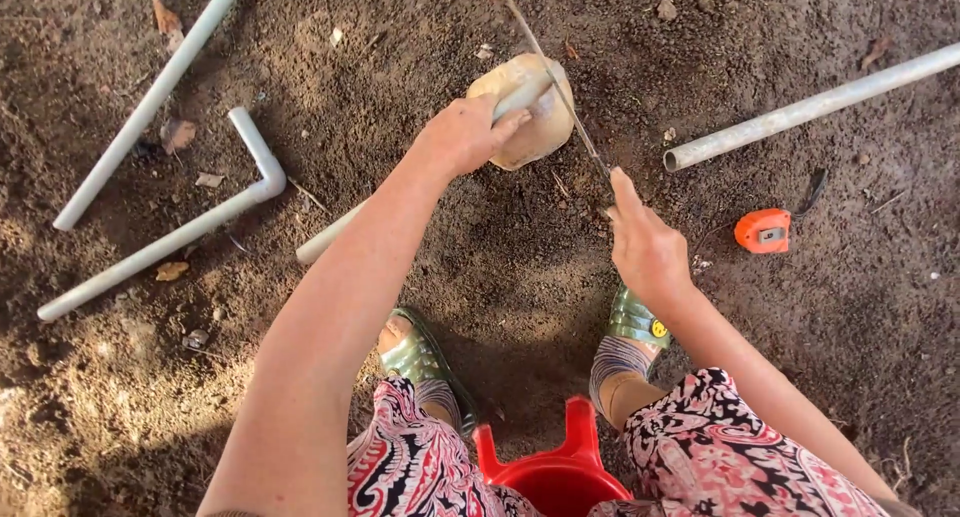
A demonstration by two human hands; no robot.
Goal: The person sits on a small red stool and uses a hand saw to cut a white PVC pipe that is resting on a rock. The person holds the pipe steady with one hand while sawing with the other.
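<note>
My left hand [463,135] presses a grey plastic pipe [325,241] down onto a pale rounded stone [540,132] on the dirt. The pipe runs from lower left up across the stone, its end just past my fingers. My right hand [643,242] grips the handle of a thin hacksaw blade [555,77], which slants up and left over the pipe and stone, resting on or just above the pipe near its end.
An L-shaped pipe with an elbow [262,167] and a straight pipe [150,102] lie at left. Another long pipe [810,107] lies at upper right. An orange tape measure [764,231] sits right of my hand. My sandalled feet [425,357] and a red stool [560,472] are below.
</note>
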